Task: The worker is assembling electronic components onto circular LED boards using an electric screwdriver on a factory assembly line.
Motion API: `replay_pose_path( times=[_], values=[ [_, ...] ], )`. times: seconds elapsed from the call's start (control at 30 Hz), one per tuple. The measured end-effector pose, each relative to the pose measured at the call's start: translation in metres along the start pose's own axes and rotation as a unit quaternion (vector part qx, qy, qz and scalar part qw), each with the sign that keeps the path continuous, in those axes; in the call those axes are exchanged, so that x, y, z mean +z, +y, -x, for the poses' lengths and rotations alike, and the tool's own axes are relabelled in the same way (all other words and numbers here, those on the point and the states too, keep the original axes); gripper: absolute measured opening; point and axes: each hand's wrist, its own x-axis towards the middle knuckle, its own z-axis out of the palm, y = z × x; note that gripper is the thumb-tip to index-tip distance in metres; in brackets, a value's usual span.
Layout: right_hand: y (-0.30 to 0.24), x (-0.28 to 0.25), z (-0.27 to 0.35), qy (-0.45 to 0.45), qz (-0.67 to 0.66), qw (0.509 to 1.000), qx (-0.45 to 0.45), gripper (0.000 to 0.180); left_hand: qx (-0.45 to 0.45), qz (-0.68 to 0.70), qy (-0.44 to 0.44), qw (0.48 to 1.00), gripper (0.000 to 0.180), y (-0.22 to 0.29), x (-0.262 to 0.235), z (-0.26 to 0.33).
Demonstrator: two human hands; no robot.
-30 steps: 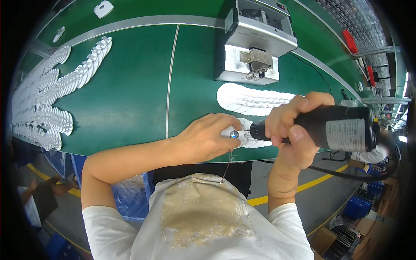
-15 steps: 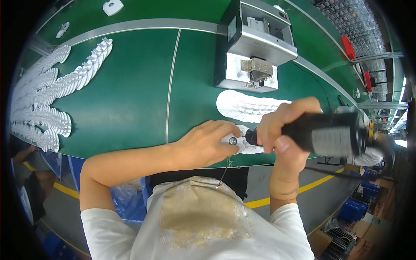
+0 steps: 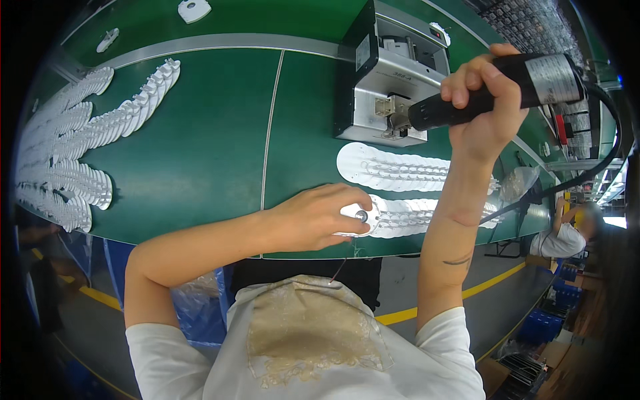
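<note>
Right hand (image 3: 490, 93): grasping the black driver (image 3: 527, 79), its nose by the silver machine (image 3: 393, 81)'s front block, far right; contact unclear.
Left hand (image 3: 323, 215): gripping the white part (image 3: 351, 211) at the counter (image 3: 200, 147)'s near edge.
Driver step: probably loading its tip.
White part's next need: steady hold, driver tip aligned.

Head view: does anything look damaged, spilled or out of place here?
The tan patch on the white shirt looks odd: blotchy, with a ragged lower edge, perhaps worn. The overlapping white parts by the left hand show nothing amiss.
</note>
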Motion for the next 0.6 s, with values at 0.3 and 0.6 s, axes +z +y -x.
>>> replay_pose_path(
  times=[0.3,0.6],
  values=[
    [-0.012,0.003,0.021,-0.064,0.050,0.993,0.086,0.026,-0.007,-0.005,0.020,1.000,0.027,0.000,0.000,0.003],
    [-0.062,0.010,0.106,-0.024,-0.022,0.992,0.123,0.040,-0.004,-0.001,0.011,1.000,0.029,0.000,-0.002,0.003]
  ],
)
